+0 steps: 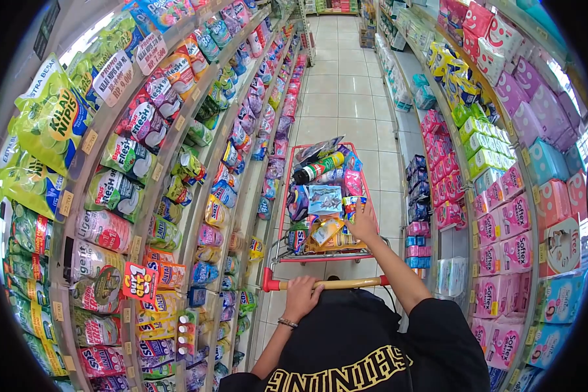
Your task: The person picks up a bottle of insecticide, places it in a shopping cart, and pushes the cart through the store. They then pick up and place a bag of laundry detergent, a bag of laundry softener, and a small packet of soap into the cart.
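Observation:
My left hand (pixel 302 297) is wrapped round the yellow handle (pixel 343 283) of a red shopping cart (pixel 287 222). My right hand (pixel 362 221) reaches into the cart and is on a small blue, red and yellow packet (pixel 353 207) at the right side of the load. Also in the cart are a green and red tube-shaped container (pixel 319 168), a light blue packet (pixel 325 199), a yellow packet (pixel 326 230), a pink packet (pixel 353 183) and several other colourful bags.
On the left, shelves hold rows of pouches, among them a green pouch (pixel 52 117). Shelves on the right carry pink packs (pixel 516 251) and purple packs (pixel 545 111). A tiled aisle floor (pixel 343 85) runs ahead between them.

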